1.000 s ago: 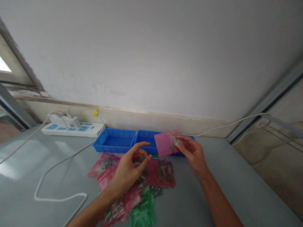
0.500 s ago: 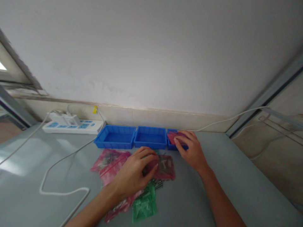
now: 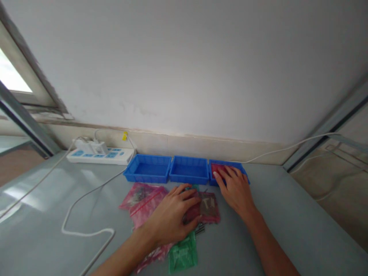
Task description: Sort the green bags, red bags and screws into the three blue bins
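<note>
Grey table (image 3: 227,245) fronts a pale wall (image 3: 184,69), left hand (image 3: 175,214) and right hand (image 3: 236,191) spread.

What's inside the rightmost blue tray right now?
A pink plastic bag shows at the left of the rightmost blue tray. The right hand covers much of the rest; anything beneath hand or bag is hidden.

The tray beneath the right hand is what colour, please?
That tray is blue; the head view shows it best.
</note>
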{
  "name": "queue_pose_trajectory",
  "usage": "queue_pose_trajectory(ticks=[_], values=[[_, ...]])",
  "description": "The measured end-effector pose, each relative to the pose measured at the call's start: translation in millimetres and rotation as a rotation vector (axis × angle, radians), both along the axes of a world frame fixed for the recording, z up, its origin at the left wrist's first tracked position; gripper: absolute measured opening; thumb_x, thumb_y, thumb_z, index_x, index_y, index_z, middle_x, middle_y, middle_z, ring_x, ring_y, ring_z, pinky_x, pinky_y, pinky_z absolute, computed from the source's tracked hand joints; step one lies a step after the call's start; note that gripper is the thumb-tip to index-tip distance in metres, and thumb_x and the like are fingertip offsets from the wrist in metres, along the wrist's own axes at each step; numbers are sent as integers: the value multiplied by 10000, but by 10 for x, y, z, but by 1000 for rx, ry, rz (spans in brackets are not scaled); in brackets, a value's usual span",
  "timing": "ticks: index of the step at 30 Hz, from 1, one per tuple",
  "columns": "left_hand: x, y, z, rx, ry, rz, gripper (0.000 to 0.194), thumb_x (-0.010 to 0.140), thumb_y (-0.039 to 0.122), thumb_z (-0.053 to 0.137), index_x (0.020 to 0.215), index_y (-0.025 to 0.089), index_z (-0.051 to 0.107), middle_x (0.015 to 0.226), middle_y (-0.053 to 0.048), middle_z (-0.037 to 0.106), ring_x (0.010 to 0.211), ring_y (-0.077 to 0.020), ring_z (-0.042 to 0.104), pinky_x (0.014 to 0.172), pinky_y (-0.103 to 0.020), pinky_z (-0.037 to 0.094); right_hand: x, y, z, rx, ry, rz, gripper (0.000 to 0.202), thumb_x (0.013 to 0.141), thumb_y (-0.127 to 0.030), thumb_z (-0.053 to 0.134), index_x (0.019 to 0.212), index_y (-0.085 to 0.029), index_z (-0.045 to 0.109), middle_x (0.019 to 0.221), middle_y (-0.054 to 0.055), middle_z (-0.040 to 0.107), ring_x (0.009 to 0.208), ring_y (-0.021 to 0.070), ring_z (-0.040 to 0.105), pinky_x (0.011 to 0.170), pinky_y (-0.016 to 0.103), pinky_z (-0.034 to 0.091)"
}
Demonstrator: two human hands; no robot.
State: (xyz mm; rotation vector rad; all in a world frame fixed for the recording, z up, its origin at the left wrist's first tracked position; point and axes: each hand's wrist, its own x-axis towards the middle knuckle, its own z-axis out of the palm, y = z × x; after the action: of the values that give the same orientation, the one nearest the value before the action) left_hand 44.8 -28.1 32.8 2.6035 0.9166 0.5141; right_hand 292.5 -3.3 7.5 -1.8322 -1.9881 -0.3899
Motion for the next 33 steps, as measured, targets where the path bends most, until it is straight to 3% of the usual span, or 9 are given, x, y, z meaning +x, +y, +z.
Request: queue_pose_trajectory(ticks=[3,6,9,12,28,33], values=[[3,-6,11,-7,-9,-1,351,878,306,653,1215,211,686,1261,-85,682,1280,-322,517,1119,-495,426,-15,8,-10,75,-1,42,434,1028,-464,453,1183,-170,732,1315,160,673,1224,360,543,1006,526,437],[2,-8,10,-3,-17,1,345,872,297,660,1203,203,688,1256,-89,683,1268,-320,522,1108,-487,430,-33,14,10,142,42,113,340,1014,-375,498,1096,-156,745,1191,141,711,1118,321,592,972,458,461],[6,-6,1,-5,-31,-9,335,868,287,664,1193,209,691,1222,-85,691,1245,-313,537,1100,-477,436,-57,14,27,105,47,166,349,1024,-361,479,931,-166,753,969,115,733,962,281,637,909,410,482],[12,-4,-9,-7,-38,-9,324,871,281,659,1188,219,694,1200,-81,696,1231,-307,546,1089,-472,444,-68,11,24,33,30,202,403,1042,-384,450,860,-183,748,872,98,723,911,265,651,905,396,481],[7,-1,-22,-9,-49,-5,339,849,262,693,1186,224,690,1222,-84,690,1220,-306,558,1085,-479,443,-50,10,26,15,59,214,380,1027,-414,483,899,-188,760,903,103,734,963,279,656,959,419,478],[17,-3,-79,-70,-105,46,448,836,224,726,1276,248,642,1207,-84,658,1156,-280,586,1030,-444,487,-42,21,12,8,92,236,377,1024,-413,490,880,-187,754,891,103,735,925,275,657,952,433,489]])
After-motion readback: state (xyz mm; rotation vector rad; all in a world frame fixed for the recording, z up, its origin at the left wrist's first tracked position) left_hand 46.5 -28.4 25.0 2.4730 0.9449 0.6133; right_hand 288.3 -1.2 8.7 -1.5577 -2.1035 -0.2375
